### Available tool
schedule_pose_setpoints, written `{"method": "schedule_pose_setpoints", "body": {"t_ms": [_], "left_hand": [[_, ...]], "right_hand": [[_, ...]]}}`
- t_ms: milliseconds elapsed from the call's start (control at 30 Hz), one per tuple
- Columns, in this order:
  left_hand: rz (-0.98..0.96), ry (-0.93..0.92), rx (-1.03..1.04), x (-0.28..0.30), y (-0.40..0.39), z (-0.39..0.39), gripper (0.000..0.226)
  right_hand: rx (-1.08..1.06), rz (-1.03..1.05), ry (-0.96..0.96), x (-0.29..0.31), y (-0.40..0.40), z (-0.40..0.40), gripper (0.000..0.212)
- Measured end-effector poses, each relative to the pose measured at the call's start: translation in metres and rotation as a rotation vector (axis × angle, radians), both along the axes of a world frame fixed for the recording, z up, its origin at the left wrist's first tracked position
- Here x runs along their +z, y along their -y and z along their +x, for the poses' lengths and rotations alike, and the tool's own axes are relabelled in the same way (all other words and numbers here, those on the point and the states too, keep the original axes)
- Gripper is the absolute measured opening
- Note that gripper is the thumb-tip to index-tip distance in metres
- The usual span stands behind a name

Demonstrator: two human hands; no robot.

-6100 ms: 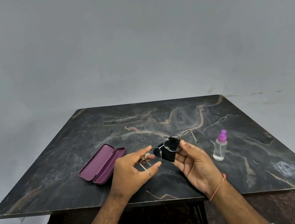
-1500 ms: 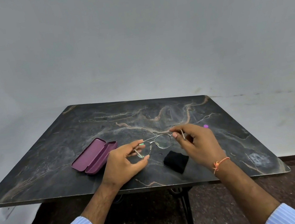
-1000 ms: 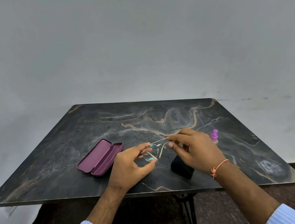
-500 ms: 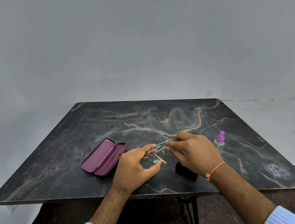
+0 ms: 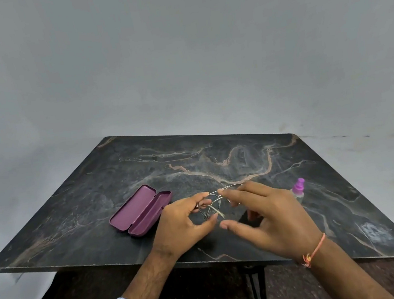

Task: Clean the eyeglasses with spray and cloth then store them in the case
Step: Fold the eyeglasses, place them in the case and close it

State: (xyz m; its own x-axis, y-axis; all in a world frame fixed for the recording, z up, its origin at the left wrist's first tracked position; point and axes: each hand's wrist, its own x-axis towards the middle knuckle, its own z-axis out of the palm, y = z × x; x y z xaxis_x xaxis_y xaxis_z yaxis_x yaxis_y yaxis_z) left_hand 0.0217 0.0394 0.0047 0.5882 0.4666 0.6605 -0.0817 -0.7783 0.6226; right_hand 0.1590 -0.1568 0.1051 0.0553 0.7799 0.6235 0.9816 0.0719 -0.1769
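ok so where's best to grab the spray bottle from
Take the spray bottle round its clear body, below the purple nozzle, coming from the right with the right hand. It stands upright and that hand already covers its left side.

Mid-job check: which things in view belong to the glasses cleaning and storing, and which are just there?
Part of the job:
- eyeglasses, held by left hand and right hand
- purple case, lying open on the table
- spray bottle, standing right of the hands
- black cloth, mostly hidden under the right hand

Just there:
- marble table
- orange wrist thread
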Motion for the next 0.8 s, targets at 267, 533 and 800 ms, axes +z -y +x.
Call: {"method": "schedule_pose_setpoints", "body": {"t_ms": [267,533,800], "left_hand": [[-0.014,-0.001,0.024,0.002,0.004,0.000,0.066],[-0.034,-0.008,0.030,-0.003,0.000,0.001,0.061],[-0.052,0.030,0.056,-0.004,0.001,0.002,0.058]], "right_hand": [[0.097,0.242,-0.025,0.001,0.007,-0.027,0.022],[-0.003,0.284,-0.042,-0.014,0.008,-0.012,0.012],[-0.141,0.292,-0.143,-0.026,0.007,0.016,0.012]]}}
